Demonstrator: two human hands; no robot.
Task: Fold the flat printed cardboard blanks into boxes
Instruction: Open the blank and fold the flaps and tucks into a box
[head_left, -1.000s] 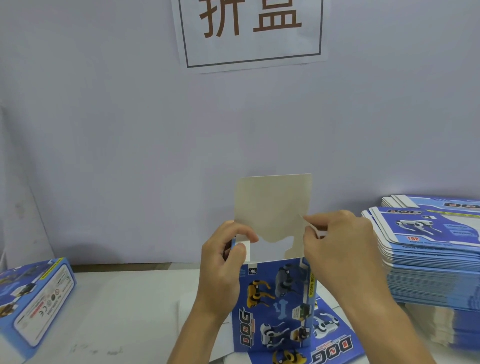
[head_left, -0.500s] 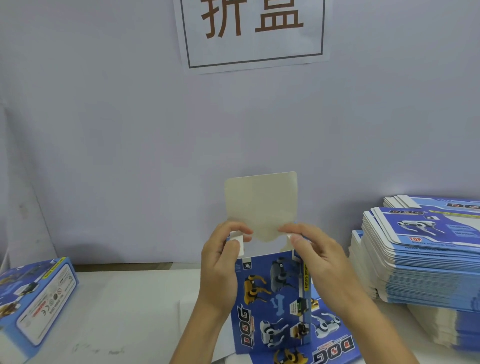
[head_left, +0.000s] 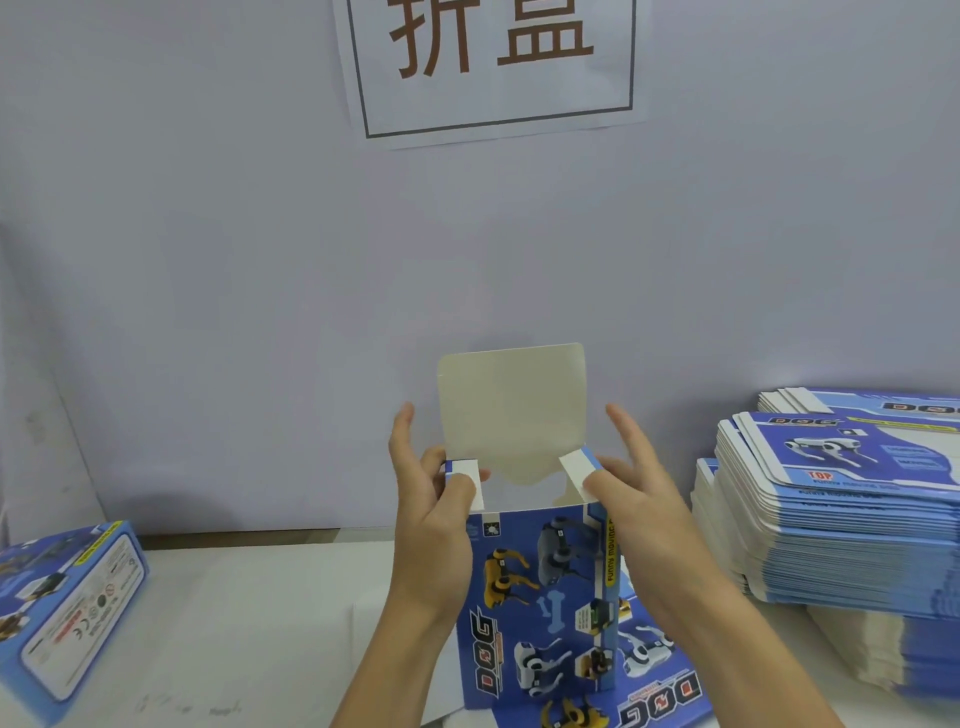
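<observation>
Head view, the only cam: we stand one blue printed box upright on the white worktop, just in front of us, w/ its top end open and the plain grey lid flap sticking straight up at the back. Our left hand presses its thumb on the small white dust flap at the box's left edge, index finger raised straight, other fingers behind the wall; it looks like a light pinch on that corner. Our right hand does the same opposite: thumb on the right dust flap, remaining fingers spread and mostly straight, so more a push than a grip. Both side flaps lean inward over the opening but are not yet flat.

Progress, as we judge it: this box is erected into a tube; whether its bottom is closed we can't tell, as it sits on the worktop. Left for it: side flaps down, lid flap folded over and tucked. One finished box lies on its side at far left. At right, a tall stack of flat blanks waits, w/ more beneath and behind, and another blank lies under the box in hand. So approx. one done, one midway, the bulk untouched. A paper sign hangs on the wall.
</observation>
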